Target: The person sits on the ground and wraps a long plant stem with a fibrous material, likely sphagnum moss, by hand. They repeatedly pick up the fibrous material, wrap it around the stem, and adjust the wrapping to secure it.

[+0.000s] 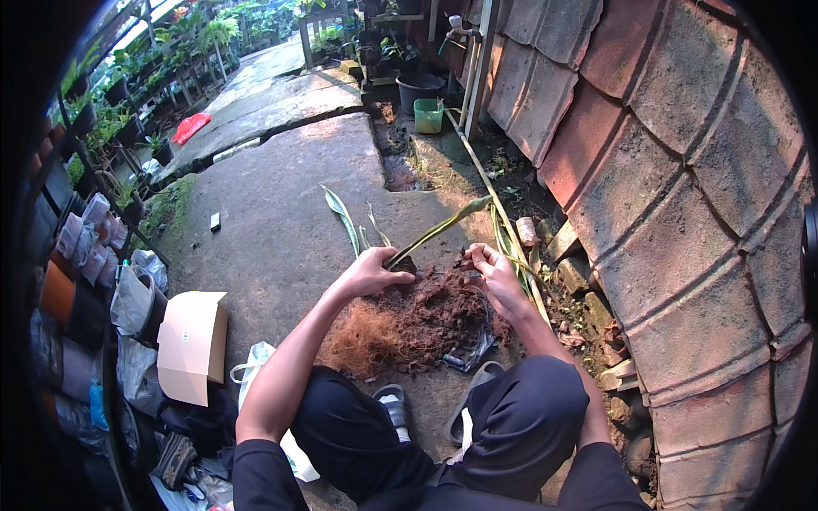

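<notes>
My left hand point(378, 273) grips the base of a snake plant point(441, 228), whose long leaf slants up to the right, over the left part of a heap of dark soil point(441, 313). Dark matter, perhaps soil or root, is pinched between the fingertips of my right hand point(491, 271), just above the heap's right side. Brown coir fibre point(365, 335) lies at the heap's lower left. A crumpled dark plastic bag point(471, 352) rests at its lower right edge. More variegated leaves point(345, 220) stand up behind my left hand, their base hidden.
A bamboo pole point(489, 182) runs beside the clay roof tiles point(664, 211) at the right. At the left are a cardboard piece point(192, 338) and bagged goods point(92, 239). Farther off stand a green container point(428, 116) and a black tub point(418, 89). The concrete floor point(287, 172) has a crack.
</notes>
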`<state>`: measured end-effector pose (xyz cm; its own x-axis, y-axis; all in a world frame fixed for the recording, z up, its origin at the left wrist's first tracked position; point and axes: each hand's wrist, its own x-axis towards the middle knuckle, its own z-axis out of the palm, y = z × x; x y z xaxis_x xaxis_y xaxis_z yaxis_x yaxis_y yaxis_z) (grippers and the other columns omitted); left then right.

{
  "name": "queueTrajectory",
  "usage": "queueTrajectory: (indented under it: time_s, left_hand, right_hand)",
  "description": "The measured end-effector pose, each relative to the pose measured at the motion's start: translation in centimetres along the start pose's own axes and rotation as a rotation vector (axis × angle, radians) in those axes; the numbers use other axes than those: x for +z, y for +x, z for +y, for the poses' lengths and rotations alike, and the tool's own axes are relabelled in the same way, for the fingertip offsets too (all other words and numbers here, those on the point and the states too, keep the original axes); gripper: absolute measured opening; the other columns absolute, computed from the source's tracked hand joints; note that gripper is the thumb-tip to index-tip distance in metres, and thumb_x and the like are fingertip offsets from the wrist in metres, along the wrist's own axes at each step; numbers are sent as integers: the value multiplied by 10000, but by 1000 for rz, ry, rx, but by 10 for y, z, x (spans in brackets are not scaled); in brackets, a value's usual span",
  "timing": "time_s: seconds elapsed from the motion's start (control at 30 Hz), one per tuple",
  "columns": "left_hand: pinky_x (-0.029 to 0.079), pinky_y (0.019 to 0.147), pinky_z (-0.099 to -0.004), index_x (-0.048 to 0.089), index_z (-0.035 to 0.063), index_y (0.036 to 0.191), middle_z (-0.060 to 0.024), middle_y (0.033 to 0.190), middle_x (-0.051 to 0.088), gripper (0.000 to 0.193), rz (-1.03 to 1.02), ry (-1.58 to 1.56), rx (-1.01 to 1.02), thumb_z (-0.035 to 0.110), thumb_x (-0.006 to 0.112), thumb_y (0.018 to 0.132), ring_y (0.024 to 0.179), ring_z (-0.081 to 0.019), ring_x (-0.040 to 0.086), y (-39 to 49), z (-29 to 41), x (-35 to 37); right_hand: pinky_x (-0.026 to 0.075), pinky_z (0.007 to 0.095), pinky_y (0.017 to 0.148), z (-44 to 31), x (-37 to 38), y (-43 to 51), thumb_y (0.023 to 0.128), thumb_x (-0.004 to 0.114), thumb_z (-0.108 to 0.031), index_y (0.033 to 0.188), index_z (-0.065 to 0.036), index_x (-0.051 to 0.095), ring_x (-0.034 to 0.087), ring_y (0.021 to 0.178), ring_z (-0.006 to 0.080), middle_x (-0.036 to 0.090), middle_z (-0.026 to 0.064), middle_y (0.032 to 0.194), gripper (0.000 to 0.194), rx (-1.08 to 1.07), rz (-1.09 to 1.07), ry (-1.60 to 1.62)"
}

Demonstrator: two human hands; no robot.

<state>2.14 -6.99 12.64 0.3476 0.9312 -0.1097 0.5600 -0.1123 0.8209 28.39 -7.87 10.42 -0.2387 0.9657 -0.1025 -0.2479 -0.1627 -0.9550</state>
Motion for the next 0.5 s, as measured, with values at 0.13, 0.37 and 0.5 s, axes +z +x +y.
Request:
queueTrajectory:
  time_s: [0.13, 0.37, 0.5]
  left_hand:
    - [418, 503, -277, 664, 7, 942, -5, 689, 619, 381, -7, -290, -29, 340, 781, 799, 543, -78, 521, -3, 9, 2]
    - [285, 451, -218, 682, 73, 892, 65, 619, 541, 254, -121, -484, -58, 308, 761, 833, 495, -18, 399, 4, 18, 5]
    - [277, 457, -208, 711, 70, 957, 81, 656, 551, 268, -121, -514, -37, 295, 772, 825, 513, -2, 380, 0, 34, 10]
  right_hand:
    - [537, 286, 715, 0, -3, 2, 987, 538, -260, 1026, -63, 574, 606, 890, 125, 604, 34, 989, 204, -31, -37, -69]
    - [565, 296, 774, -5, 14, -4, 979, 548, -288, 1027, -58, 556, 629, 925, 145, 602, 42, 1009, 235, 5, -84, -64]
    - [581, 292, 740, -1, 21, -3, 982, 549, -275, 1020, -25, 555, 641, 917, 147, 621, 61, 1007, 253, -26, -79, -5]
